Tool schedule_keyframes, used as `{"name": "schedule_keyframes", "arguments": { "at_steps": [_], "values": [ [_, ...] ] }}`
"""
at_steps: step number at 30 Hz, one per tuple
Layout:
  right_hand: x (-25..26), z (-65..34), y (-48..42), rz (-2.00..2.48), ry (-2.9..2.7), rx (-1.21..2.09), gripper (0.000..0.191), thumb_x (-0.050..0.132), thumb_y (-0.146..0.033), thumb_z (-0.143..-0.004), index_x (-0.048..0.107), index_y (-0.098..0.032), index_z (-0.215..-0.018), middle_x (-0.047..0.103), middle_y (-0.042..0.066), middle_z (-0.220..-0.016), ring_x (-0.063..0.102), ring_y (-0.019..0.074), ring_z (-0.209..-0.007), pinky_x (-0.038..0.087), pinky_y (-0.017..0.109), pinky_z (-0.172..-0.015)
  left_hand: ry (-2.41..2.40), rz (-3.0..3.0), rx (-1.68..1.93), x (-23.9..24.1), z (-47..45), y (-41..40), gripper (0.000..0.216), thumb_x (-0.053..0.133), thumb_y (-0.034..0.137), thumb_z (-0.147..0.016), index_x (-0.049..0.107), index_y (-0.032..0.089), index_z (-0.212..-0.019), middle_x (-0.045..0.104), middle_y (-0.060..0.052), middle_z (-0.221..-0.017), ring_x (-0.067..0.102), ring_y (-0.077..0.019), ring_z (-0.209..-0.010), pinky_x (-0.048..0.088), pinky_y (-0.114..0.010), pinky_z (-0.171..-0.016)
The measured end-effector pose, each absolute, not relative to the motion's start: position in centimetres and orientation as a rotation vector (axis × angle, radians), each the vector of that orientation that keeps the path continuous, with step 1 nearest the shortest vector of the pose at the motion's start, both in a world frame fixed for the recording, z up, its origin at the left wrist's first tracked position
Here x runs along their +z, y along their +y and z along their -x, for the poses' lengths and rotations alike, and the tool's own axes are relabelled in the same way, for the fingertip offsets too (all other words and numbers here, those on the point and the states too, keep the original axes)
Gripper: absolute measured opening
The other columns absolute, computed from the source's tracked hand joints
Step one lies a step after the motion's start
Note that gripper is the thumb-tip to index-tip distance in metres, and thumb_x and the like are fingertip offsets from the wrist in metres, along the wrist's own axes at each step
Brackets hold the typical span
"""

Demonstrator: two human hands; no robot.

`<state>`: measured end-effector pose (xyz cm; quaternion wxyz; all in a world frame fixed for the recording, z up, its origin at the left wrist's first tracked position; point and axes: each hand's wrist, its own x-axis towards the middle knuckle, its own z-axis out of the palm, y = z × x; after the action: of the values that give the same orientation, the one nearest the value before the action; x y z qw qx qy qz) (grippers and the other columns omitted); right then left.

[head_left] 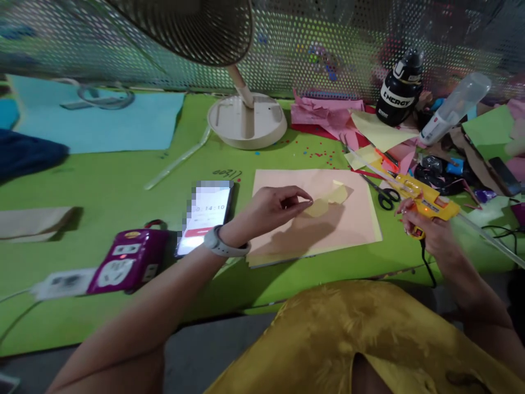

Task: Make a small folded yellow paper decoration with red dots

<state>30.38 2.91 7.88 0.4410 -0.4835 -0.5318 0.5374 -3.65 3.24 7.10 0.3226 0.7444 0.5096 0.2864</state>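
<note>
My left hand [279, 210] pinches the edge of a small pale-yellow paper piece [320, 207] between thumb and fingers. Beneath it lies a sheet of light pink paper [283, 243], with yellow sheet edges showing under its sides. A second, folded-looking yellow part [338, 193] sits at the far end of the small piece. On the right, my right hand [429, 227] is wrapped round the handle of a yellow hot glue gun [430, 201]. A clear glue stick [488, 238] sticks out of its rear, and a small orange light glows on its side.
Black scissors [386, 197] lie beside the pink sheet. A phone [211, 213] and a purple power socket [129, 257] are on the left. Behind stand a fan base [248, 123], a dark bottle [397, 93], a clear bottle [455, 109] and paper scraps [324, 112].
</note>
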Motion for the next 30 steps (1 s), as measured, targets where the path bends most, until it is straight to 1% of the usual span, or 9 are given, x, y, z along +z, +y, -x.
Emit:
{"name": "schedule_keyframes", "arguments": {
  "at_steps": [6, 10, 13, 16, 19, 21, 23, 26, 30],
  "values": [
    [8.0, -30.3, 3.0, 1.136, -1.341, 1.356, 0.021, 0.076, -0.037, -0.076, 0.065, -0.022, -0.083, 0.067, -0.002, -0.079, 0.052, 0.0067, -0.047, 0.042, 0.021, -0.043, 1.522, -2.265, 0.737, 7.1, -0.5, 6.8, 0.048, 0.063, 0.041, -0.088, 0.058, 0.022, -0.132, 0.07, -0.002, -0.078, 0.059, -0.0147, -0.06, 0.04, -0.024, -0.057],
    [7.8, -29.4, 3.0, 1.086, -1.367, 1.375, 0.022, 0.077, -0.039, -0.075, 0.065, -0.021, -0.081, 0.067, -0.002, -0.077, 0.051, 0.006, -0.045, 0.042, 0.021, -0.042, 1.398, -2.41, 0.547, 6.3, -5.7, 9.6, 0.065, 0.066, 0.045, -0.087, 0.047, 0.016, -0.142, 0.07, -0.004, -0.077, 0.063, -0.0189, -0.066, 0.041, -0.025, -0.059],
    [8.2, -29.5, 3.0, 1.076, -1.362, 1.359, 0.017, 0.076, -0.037, -0.077, 0.066, -0.024, -0.082, 0.066, -0.003, -0.078, 0.05, 0.0052, -0.044, 0.038, 0.02, -0.04, 1.336, -2.409, 0.642, 5.3, -7.7, 11.2, 0.028, 0.052, 0.03, -0.096, 0.065, 0.016, -0.116, 0.072, -0.01, -0.097, 0.066, -0.0205, -0.08, 0.045, -0.028, -0.068],
    [9.2, -30.5, 3.1, 0.999, -1.286, 1.209, 0.012, 0.073, -0.034, -0.078, 0.065, -0.025, -0.079, 0.065, -0.003, -0.079, 0.047, 0.0053, -0.041, 0.034, 0.022, -0.038, 1.359, -2.19, 0.955, 5.3, -6.5, 12.3, 0.022, 0.05, 0.029, -0.096, 0.068, 0.018, -0.103, 0.071, -0.01, -0.1, 0.065, -0.0194, -0.081, 0.047, -0.03, -0.07],
    [10.0, -31.6, 3.6, 0.934, -1.165, 1.069, 0.012, 0.071, -0.03, -0.076, 0.061, -0.023, -0.077, 0.064, -0.003, -0.078, 0.045, 0.0057, -0.04, 0.035, 0.024, -0.039, 1.29, -1.642, 1.454, 7.0, -3.0, 12.4, 0.026, 0.056, 0.044, -0.093, 0.066, 0.02, -0.093, 0.066, -0.004, -0.075, 0.062, -0.0163, -0.065, 0.045, -0.027, -0.056],
    [10.0, -31.8, 4.2, 0.97, -1.113, 1.05, 0.012, 0.07, -0.028, -0.075, 0.06, -0.022, -0.076, 0.064, -0.003, -0.078, 0.045, 0.0052, -0.04, 0.033, 0.023, -0.039, 1.289, -1.552, 1.58, 8.5, -0.7, 11.8, 0.033, 0.045, 0.051, -0.097, 0.064, 0.024, -0.096, 0.065, -0.002, -0.075, 0.061, -0.0144, -0.064, 0.045, -0.025, -0.052],
    [9.6, -31.7, 4.7, 1.007, -1.073, 1.075, 0.013, 0.071, -0.028, -0.073, 0.06, -0.02, -0.075, 0.064, -0.002, -0.075, 0.045, 0.0051, -0.04, 0.03, 0.022, -0.038, 1.25, -1.392, 1.649, 9.6, 0.8, 10.9, 0.029, 0.048, 0.051, -0.096, 0.064, 0.027, -0.095, 0.065, 0.0, -0.075, 0.061, -0.0125, -0.064, 0.046, -0.024, -0.053],
    [8.9, -31.2, 5.0, 1.029, -1.053, 1.124, 0.014, 0.073, -0.028, -0.07, 0.062, -0.02, -0.075, 0.064, -0.002, -0.074, 0.046, 0.0055, -0.039, 0.028, 0.021, -0.036, 1.18, -1.096, 1.602, 9.8, 1.4, 9.9, 0.028, 0.055, 0.05, -0.093, 0.065, 0.025, -0.092, 0.063, 0.0, -0.073, 0.061, -0.0113, -0.065, 0.047, -0.022, -0.054],
    [8.3, -31.5, 4.5, 0.954, -1.182, 1.205, 0.014, 0.074, -0.031, -0.073, 0.064, -0.023, -0.076, 0.065, -0.002, -0.075, 0.048, 0.0063, -0.039, 0.035, 0.02, -0.035, 1.146, -0.99, 1.362, 8.9, 0.0, 10.0, 0.041, 0.052, 0.059, -0.091, 0.065, 0.02, -0.086, 0.06, -0.002, -0.068, 0.06, -0.0111, -0.061, 0.046, -0.022, -0.051]
  ]
}}
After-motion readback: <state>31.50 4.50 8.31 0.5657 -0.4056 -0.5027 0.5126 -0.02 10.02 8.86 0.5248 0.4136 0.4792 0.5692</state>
